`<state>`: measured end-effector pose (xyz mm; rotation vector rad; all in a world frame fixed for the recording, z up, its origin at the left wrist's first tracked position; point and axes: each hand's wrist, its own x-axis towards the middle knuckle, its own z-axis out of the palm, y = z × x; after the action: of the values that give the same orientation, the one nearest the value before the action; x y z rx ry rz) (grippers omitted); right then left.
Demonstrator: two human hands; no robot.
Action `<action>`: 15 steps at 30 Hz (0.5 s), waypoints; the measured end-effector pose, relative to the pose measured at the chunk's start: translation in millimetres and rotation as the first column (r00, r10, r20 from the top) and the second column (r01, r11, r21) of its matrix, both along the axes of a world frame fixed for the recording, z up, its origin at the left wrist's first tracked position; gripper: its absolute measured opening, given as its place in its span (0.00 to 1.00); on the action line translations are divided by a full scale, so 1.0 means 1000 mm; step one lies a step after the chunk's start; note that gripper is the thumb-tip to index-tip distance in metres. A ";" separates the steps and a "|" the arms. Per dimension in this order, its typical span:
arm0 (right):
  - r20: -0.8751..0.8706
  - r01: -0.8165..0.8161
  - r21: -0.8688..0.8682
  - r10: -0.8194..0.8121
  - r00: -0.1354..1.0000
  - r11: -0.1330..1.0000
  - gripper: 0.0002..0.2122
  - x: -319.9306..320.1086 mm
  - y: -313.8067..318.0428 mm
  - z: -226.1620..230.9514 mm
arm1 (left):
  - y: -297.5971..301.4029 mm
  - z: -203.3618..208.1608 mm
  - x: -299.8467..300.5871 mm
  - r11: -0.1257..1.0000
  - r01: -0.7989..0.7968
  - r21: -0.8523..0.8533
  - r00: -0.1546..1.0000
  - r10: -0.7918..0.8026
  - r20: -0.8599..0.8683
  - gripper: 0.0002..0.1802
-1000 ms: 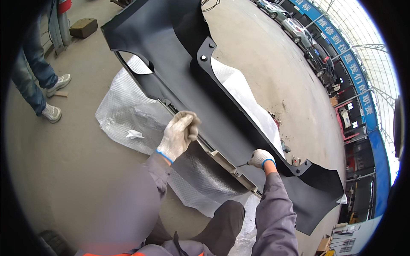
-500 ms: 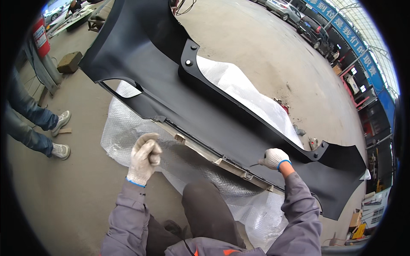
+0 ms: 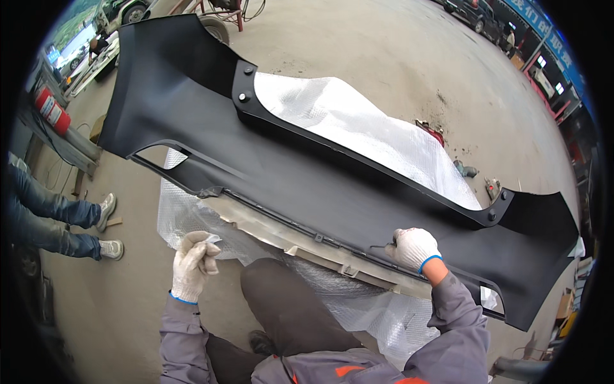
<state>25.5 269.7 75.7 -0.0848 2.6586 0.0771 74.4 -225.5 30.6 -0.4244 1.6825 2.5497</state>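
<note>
A black car bumper cover (image 3: 256,153) lies with its inner side up across the view, on a sheet of bubble wrap (image 3: 332,102). Along its near edge runs a pale grey trim strip (image 3: 256,221). My right hand (image 3: 414,248), in a white knit glove, is closed round a thin dark bent rod tool (image 3: 382,246); its tip points left above the bumper's near edge. My left hand (image 3: 194,264), in a soiled white glove, is raised just short of the strip with its fingers pinched. Whatever is between those fingertips is too small to name.
At the left stand another person's legs (image 3: 54,211) in jeans, near a red cylinder (image 3: 52,110) and grey posts. Beyond the bumper, a green-grey tool (image 3: 465,169) and a red object (image 3: 430,132) lie on the concrete floor. Parked cars are farther off.
The view has shifted, so the whole bumper now shows, lying flatter across the picture. My left hand appears lower and farther left, still pinched. The right hand keeps its hold on the rod tool.
</note>
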 end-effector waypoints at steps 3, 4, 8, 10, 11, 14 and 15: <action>-0.005 -0.004 -0.050 0.004 1.000 0.999 0.19 0.010 0.012 0.001 | 0.047 0.029 -0.016 0.984 0.177 -0.035 0.972 -0.170 0.162 0.14; -0.016 -0.007 -0.068 0.006 1.000 0.998 0.18 0.011 0.016 0.005 | 0.060 0.036 -0.020 0.974 0.226 0.005 0.963 -0.224 0.151 0.14; -0.063 0.062 -0.223 -0.078 0.995 0.973 0.19 0.012 0.017 0.042 | 0.100 0.046 -0.038 0.939 0.342 0.032 0.900 -0.337 0.278 0.13; -0.151 0.055 -0.534 -0.159 0.976 0.844 0.20 0.014 0.004 0.058 | 0.111 0.034 -0.052 0.946 0.313 0.081 0.906 -0.323 0.273 0.14; -0.187 0.037 -0.671 -0.217 0.958 0.741 0.21 0.013 -0.004 0.064 | 0.115 0.031 -0.060 0.947 0.305 0.100 0.910 -0.321 0.263 0.14; -0.131 0.039 -0.791 -0.231 0.964 0.610 0.22 0.019 -0.032 0.078 | 0.126 0.021 -0.069 0.906 0.366 0.212 0.866 -0.415 0.279 0.15; -0.140 0.019 -0.801 -0.217 0.966 0.598 0.22 0.021 -0.039 0.081 | 0.128 0.021 -0.069 0.892 0.379 0.246 0.858 -0.438 0.268 0.15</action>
<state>46.1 231.1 156.2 -0.1942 2.6804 -1.2413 5.6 -97.4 51.3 -0.3856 1.2485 2.1605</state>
